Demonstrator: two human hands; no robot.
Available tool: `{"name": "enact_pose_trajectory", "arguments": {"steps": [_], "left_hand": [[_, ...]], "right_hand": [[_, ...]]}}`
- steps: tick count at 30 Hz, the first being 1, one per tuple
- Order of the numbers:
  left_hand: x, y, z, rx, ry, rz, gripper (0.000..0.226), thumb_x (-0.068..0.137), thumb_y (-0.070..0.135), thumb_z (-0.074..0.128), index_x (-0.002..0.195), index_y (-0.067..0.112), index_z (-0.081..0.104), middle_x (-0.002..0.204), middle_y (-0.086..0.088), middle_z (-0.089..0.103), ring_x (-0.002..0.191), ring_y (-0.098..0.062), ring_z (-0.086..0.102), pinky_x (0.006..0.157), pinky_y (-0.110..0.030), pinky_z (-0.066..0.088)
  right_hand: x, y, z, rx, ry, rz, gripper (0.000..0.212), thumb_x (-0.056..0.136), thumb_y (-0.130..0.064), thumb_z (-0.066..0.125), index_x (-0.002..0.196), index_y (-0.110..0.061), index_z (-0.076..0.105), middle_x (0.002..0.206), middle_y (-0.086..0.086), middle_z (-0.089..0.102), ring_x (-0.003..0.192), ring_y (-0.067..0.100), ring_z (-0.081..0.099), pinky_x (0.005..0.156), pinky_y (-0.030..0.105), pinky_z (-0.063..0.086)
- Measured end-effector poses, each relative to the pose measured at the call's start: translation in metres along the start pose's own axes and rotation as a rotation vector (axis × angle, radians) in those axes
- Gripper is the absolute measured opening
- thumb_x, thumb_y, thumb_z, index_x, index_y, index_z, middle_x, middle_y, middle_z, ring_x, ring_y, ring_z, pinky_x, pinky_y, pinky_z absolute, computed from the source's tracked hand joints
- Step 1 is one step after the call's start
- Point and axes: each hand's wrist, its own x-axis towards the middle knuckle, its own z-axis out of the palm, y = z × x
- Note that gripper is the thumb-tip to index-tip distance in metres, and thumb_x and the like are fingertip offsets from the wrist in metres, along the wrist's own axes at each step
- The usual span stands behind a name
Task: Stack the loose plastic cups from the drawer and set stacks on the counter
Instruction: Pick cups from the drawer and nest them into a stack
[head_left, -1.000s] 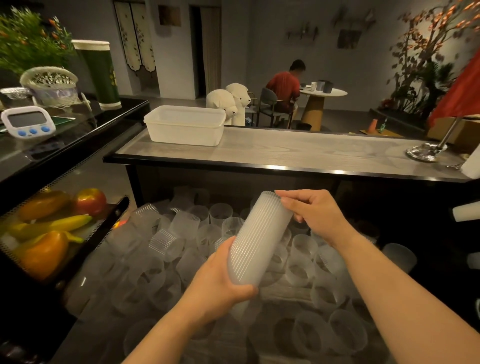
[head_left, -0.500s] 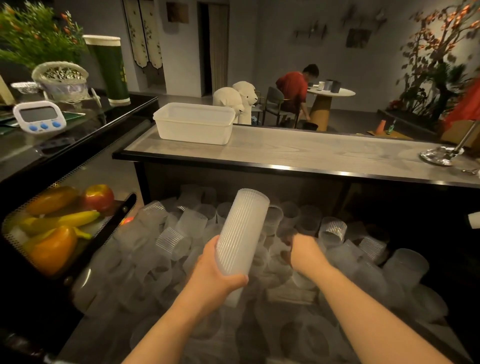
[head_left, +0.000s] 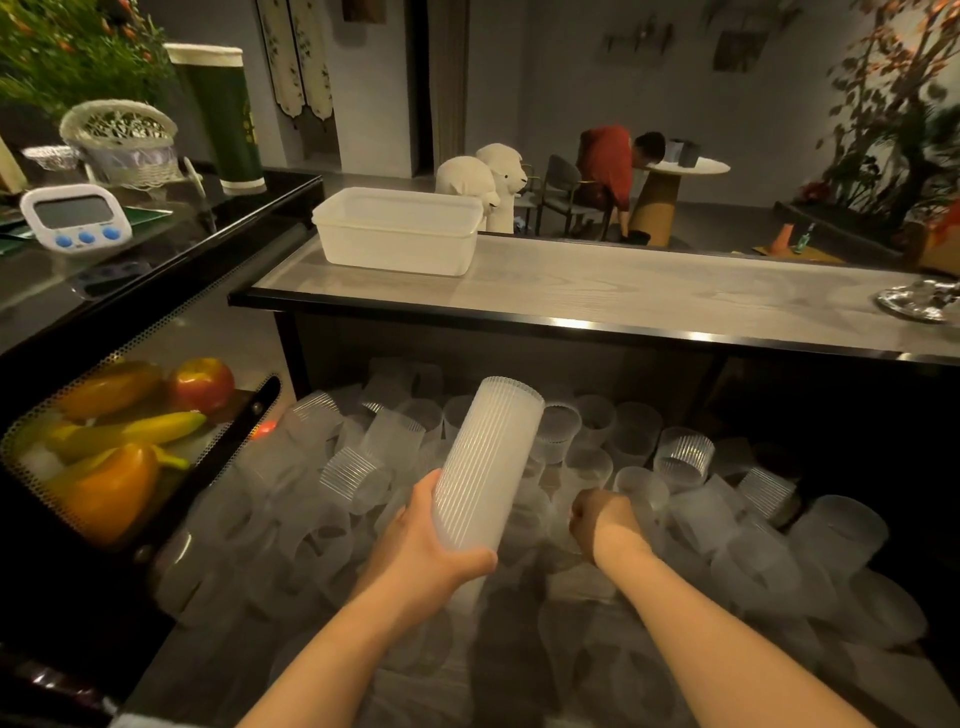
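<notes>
My left hand (head_left: 431, 540) grips the lower end of a tall stack of ribbed translucent cups (head_left: 485, 462), held tilted above the open drawer. The drawer is filled with several loose plastic cups (head_left: 680, 457), upright and on their sides. Just right of the stack, my right hand (head_left: 602, 519) is down in the pile. Its fingers are curled round a loose cup, and the cup is mostly hidden under the hand. The grey wood-grain counter (head_left: 649, 296) runs across behind the drawer.
A white plastic tub (head_left: 400, 234) stands at the counter's left end and a metal dish (head_left: 919, 301) at its right. A mesh bin of fruit (head_left: 119, 447) sits left of the drawer. A timer (head_left: 72, 215) is on the black side counter. A person sits at a far table.
My right hand left the top of the stack and dropped into the loose cups, where its fingers have now curled. The left hand kept holding the stack.
</notes>
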Motion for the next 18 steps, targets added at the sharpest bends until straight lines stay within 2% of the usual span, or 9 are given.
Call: {"name": "enact_pose_trajectory", "arguments": {"steps": [2, 3, 4, 6, 9, 11, 14, 18], "left_hand": [[-0.001, 0.001, 0.001, -0.017, -0.006, 0.019, 0.102, 0.053, 0.055, 0.072, 0.139, 0.047, 0.018, 0.121, 0.011, 0.046, 0.102, -0.013, 0.052, 0.082, -0.041, 0.056], [-0.002, 0.002, 0.002, -0.026, -0.009, 0.027, 0.102, 0.053, 0.054, 0.073, 0.139, 0.046, 0.018, 0.121, 0.012, 0.045, 0.102, -0.012, 0.052, 0.082, -0.040, 0.056], [-0.002, 0.002, 0.003, -0.033, -0.015, 0.034, 0.102, 0.054, 0.053, 0.074, 0.139, 0.046, 0.019, 0.121, 0.012, 0.044, 0.103, -0.011, 0.051, 0.083, -0.039, 0.056], [-0.003, 0.004, 0.004, -0.054, -0.031, 0.056, 0.102, 0.058, 0.048, 0.077, 0.141, 0.043, 0.019, 0.123, 0.011, 0.042, 0.105, -0.011, 0.049, 0.084, -0.035, 0.055], [-0.006, 0.010, 0.007, -0.074, -0.065, 0.105, 0.099, 0.065, 0.037, 0.082, 0.142, 0.038, 0.020, 0.126, 0.012, 0.041, 0.108, -0.010, 0.048, 0.086, -0.029, 0.054], [-0.008, 0.013, 0.007, -0.061, -0.087, 0.137, 0.097, 0.067, 0.034, 0.083, 0.141, 0.039, 0.020, 0.125, 0.014, 0.040, 0.106, -0.009, 0.048, 0.082, -0.024, 0.052], [-0.013, 0.018, 0.008, -0.016, -0.106, 0.180, 0.098, 0.065, 0.039, 0.081, 0.141, 0.046, 0.019, 0.122, 0.020, 0.042, 0.105, -0.008, 0.050, 0.082, -0.028, 0.055], [-0.019, 0.022, 0.009, 0.020, -0.114, 0.211, 0.101, 0.060, 0.049, 0.079, 0.139, 0.053, 0.017, 0.124, 0.021, 0.043, 0.105, -0.008, 0.052, 0.083, -0.034, 0.058]], "right_hand": [[-0.003, 0.000, -0.015, 0.363, 0.190, 0.113, 0.036, 0.093, -0.024, 0.058, 0.129, -0.017, 0.060, 0.129, 0.007, 0.060, 0.116, 0.026, 0.057, 0.085, 0.030, 0.048], [-0.013, -0.001, -0.028, 0.468, 0.347, 0.097, 0.027, 0.092, -0.022, 0.060, 0.117, -0.015, 0.067, 0.118, 0.008, 0.066, 0.108, 0.026, 0.061, 0.082, 0.029, 0.049], [-0.023, -0.001, -0.041, 0.408, 0.444, 0.090, 0.020, 0.090, -0.017, 0.060, 0.106, -0.012, 0.070, 0.107, 0.009, 0.069, 0.101, 0.027, 0.063, 0.080, 0.029, 0.049], [-0.043, -0.002, -0.067, 0.442, 0.576, 0.062, 0.013, 0.086, -0.011, 0.062, 0.093, -0.010, 0.073, 0.093, 0.009, 0.070, 0.093, 0.027, 0.063, 0.077, 0.030, 0.049], [-0.064, 0.000, -0.109, 0.603, 0.706, -0.013, 0.008, 0.087, -0.019, 0.068, 0.092, -0.019, 0.075, 0.082, -0.002, 0.070, 0.083, 0.017, 0.064, 0.073, 0.029, 0.050], [-0.073, -0.002, -0.135, 0.800, 0.750, -0.086, 0.005, 0.088, -0.025, 0.070, 0.092, -0.025, 0.074, 0.081, -0.004, 0.068, 0.079, 0.012, 0.062, 0.067, 0.025, 0.048], [-0.090, -0.012, -0.166, 1.047, 0.746, -0.217, 0.007, 0.089, -0.022, 0.070, 0.095, -0.021, 0.075, 0.083, 0.000, 0.068, 0.071, 0.011, 0.056, 0.065, 0.024, 0.049], [-0.104, -0.024, -0.183, 1.159, 0.644, -0.298, 0.005, 0.088, -0.019, 0.072, 0.091, -0.018, 0.076, 0.083, 0.003, 0.069, 0.065, 0.010, 0.051, 0.068, 0.027, 0.052]]}}
